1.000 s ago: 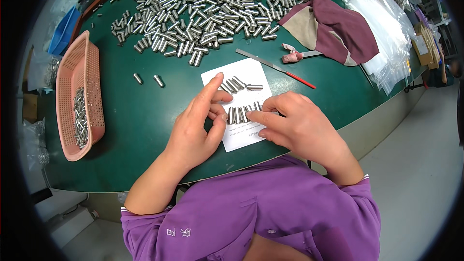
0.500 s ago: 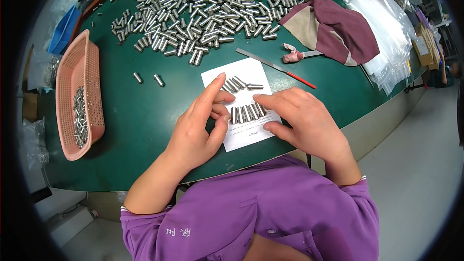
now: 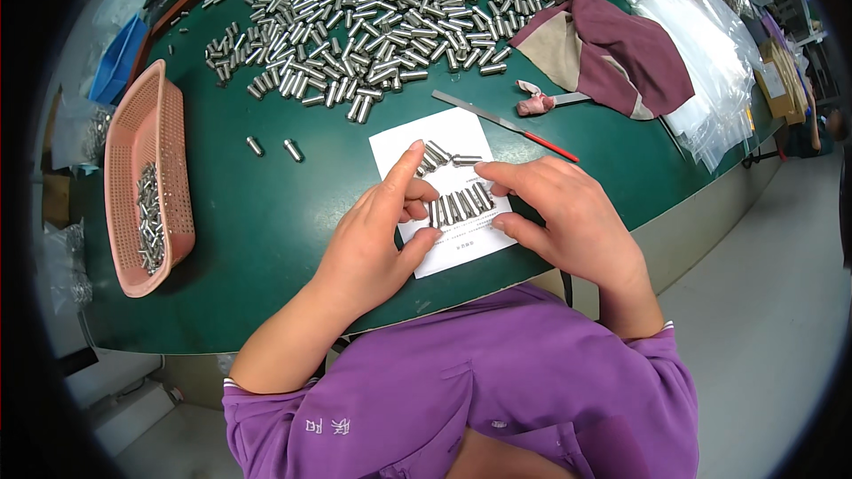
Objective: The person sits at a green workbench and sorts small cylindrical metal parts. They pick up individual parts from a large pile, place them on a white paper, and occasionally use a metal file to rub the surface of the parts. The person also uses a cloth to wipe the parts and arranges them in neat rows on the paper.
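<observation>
A row of short metal pins (image 3: 461,205) lies side by side on a printed white sheet (image 3: 444,253). At the row's left end is my left hand (image 3: 368,235), its index finger raised and its thumb apart from the other fingers; the curled fingertips are close to the end pin. My right hand (image 3: 572,222) is at the right end, thumb and index finger spread, nothing between them. Whether either hand touches the end pins is hard to tell. Beyond the row, a looser group of pins (image 3: 435,154) rests on the sheet, partly behind my left index finger, with one pin (image 3: 467,160) lying crosswise.
A big heap of metal pins (image 3: 373,27) covers the far table. Two loose pins (image 3: 293,150) lie left of the sheet. A pink basket (image 3: 120,213) with small metal parts stands left. Rightward are a red-handled file (image 3: 550,145), a maroon cloth (image 3: 635,53) and plastic bags (image 3: 723,98).
The row of pins has shifted slightly right on the sheet. My left hand has moved right with its thumb lower, and my right hand has drawn slightly right.
</observation>
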The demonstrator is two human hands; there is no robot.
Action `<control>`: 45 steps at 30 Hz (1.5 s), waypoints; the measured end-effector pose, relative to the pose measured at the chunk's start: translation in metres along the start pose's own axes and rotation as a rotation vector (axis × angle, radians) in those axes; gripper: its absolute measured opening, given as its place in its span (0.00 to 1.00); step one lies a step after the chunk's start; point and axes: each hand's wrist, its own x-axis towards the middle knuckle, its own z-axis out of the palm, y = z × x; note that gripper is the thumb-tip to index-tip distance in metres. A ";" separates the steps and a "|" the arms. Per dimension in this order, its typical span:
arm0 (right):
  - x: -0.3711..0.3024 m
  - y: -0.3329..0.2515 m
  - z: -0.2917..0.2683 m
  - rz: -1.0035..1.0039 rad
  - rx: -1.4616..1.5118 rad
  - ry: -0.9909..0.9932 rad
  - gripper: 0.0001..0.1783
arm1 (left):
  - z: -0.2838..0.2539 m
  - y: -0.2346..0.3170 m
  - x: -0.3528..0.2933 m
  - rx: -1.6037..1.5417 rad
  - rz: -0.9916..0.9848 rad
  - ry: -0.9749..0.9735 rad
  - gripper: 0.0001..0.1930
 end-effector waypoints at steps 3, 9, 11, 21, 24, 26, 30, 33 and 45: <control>0.001 0.001 -0.002 0.028 0.038 0.009 0.25 | 0.002 -0.005 -0.001 -0.223 -0.046 0.081 0.47; 0.006 0.011 -0.009 0.091 -0.202 0.219 0.21 | -0.001 -0.009 0.007 -0.840 -0.247 0.231 0.41; 0.009 0.017 -0.007 0.079 -0.322 0.280 0.20 | -0.004 -0.009 0.007 -0.863 -0.235 0.218 0.39; 0.020 0.036 0.003 0.137 -0.377 0.282 0.08 | -0.006 -0.014 0.007 -0.952 -0.309 0.187 0.33; 0.019 0.033 0.002 0.134 -0.373 0.293 0.07 | -0.005 -0.014 0.007 -0.958 -0.320 0.178 0.33; 0.016 0.033 0.001 0.183 -0.232 0.335 0.07 | -0.005 -0.014 0.007 -0.950 -0.330 0.173 0.31; 0.009 0.027 -0.007 0.187 0.145 0.282 0.07 | -0.003 -0.013 0.007 -0.925 -0.370 0.178 0.26; 0.011 0.017 -0.011 0.008 0.063 0.189 0.07 | -0.005 -0.010 0.009 -0.901 -0.406 0.158 0.22; 0.024 0.012 0.017 -0.018 -0.029 0.252 0.03 | -0.006 -0.005 0.010 -0.861 -0.480 0.149 0.19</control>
